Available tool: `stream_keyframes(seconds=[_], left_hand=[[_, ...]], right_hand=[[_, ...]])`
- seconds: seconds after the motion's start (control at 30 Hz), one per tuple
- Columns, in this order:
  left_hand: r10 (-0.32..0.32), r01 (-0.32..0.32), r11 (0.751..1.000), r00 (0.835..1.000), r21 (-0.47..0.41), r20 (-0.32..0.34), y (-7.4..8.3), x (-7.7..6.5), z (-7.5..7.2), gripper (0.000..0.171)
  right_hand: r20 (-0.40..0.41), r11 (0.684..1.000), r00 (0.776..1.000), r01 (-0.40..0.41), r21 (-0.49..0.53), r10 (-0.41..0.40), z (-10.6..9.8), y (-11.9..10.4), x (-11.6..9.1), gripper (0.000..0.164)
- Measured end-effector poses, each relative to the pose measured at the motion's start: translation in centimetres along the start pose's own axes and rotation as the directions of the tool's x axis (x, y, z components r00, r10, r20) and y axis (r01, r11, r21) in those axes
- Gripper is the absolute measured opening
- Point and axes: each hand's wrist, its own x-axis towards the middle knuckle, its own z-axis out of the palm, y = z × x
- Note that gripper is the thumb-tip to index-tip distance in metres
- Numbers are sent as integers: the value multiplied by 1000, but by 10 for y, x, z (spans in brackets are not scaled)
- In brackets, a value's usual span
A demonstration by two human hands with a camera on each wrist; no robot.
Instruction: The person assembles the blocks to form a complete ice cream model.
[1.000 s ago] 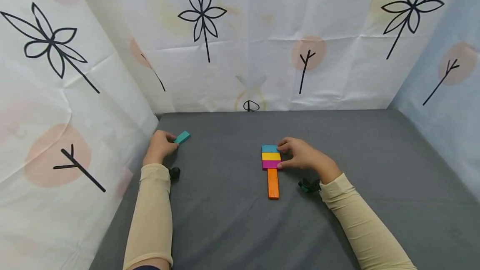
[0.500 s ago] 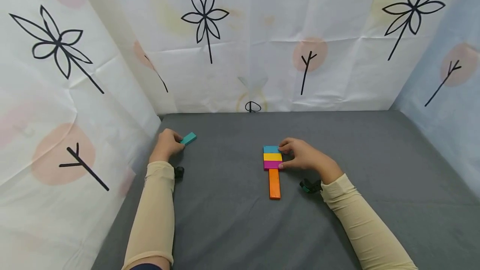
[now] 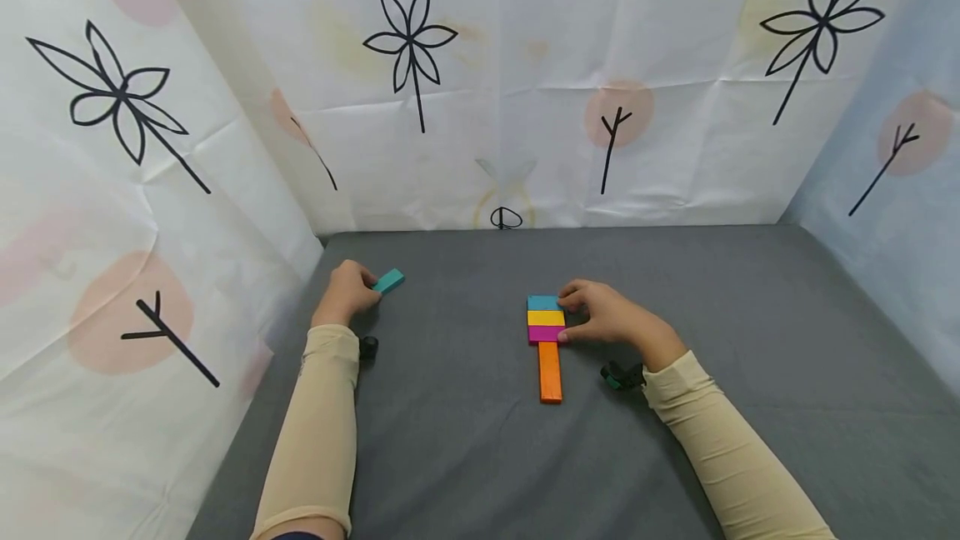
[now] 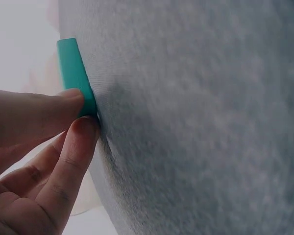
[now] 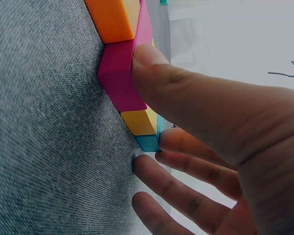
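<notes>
My left hand [image 3: 345, 293] pinches a teal block [image 3: 391, 280] by one end, thumb and fingertip meeting near the grey cloth. In the left wrist view, the block's free end [image 4: 71, 58] points away from the hand. Blue [image 3: 541, 303], yellow [image 3: 543, 318] and magenta [image 3: 543, 333] blocks lie side by side in a row. An orange block [image 3: 550, 373] extends from the magenta one toward me like a stem. My right hand [image 3: 613, 313] holds the row at its right side, thumb on the magenta block [image 5: 120, 78], fingertips at the blue one [image 5: 148, 142].
Grey cloth [image 3: 457, 407] covers the tabletop. White printed sheets [image 3: 480, 107] wall it off at the back and left, with a bluish sheet [image 3: 892, 215] at the right. A dark wrist device [image 3: 622, 376] sits below my right wrist.
My left hand has moved right along the cloth with the teal block, nearer the row. My right hand and the row have stayed in place; the head view has shifted slightly.
</notes>
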Motion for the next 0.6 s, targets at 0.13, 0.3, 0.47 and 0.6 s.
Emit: stream_keyframes(seconds=[0.13, 0.3, 0.47, 0.6], left_hand=[[15, -15, 1000, 1000, -2, 2, 3, 3, 3, 36], [48, -48, 999, 999, 0, -3, 11, 4, 7, 35], [66, -66, 998, 998, -3, 9, 18, 7, 13, 35], [68, -68, 998, 997, -14, 20, 23, 8, 18, 35]], right_hand=[[0, 1000, 1000, -1, 1, 1, 0, -1, 0, 61], [-11, 1000, 1000, 13, 3, -13, 0, 1, -1, 60], [-11, 1000, 1000, 17, 5, -17, 0, 1, -1, 60], [-7, 1000, 1000, 19, 6, -19, 0, 1, -1, 59]])
